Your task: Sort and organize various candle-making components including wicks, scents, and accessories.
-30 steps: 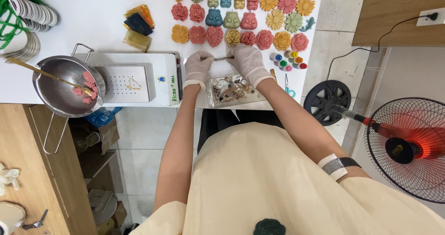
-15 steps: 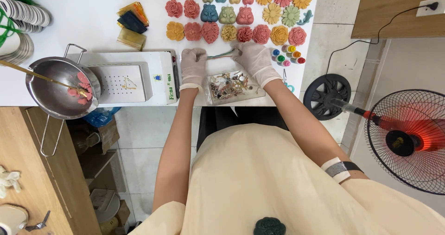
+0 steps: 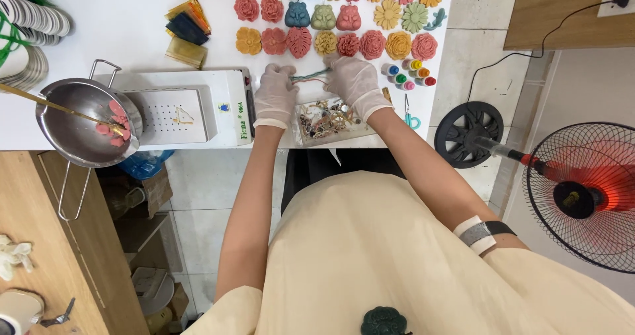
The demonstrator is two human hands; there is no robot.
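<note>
i'm looking down at a thin greenish cord (image 3: pixel 309 78) that is stretching between the two white-gloved hands, its long axis running left to right across the white table (image 3: pixel 132 37), just in front of the rows of coloured flower- and bear-shaped moulded pieces (image 3: pixel 331 17). the left hand (image 3: pixel 275 93) is sitting at the cord's left end and the right hand (image 3: pixel 354 83) at its right end, so neither is nearer; each is meeting one tip. both sets of fingers are pressing together, pinching the cord ends, with the span between them hanging clear above the table. just on my side of the cord, touching the heels of both hands, a clear shallow tray of small tangled metal bits (image 3: pixel 327 120) is lying. to the left, a white boxy machine (image 3: pixel 185 110) is standing beside a steel pan holding pink lumps (image 3: pixel 86 120); to the right, small coloured bottles (image 3: pixel 407 74) and blue-handled scissors (image 3: pixel 410 113) are lying near.
</note>
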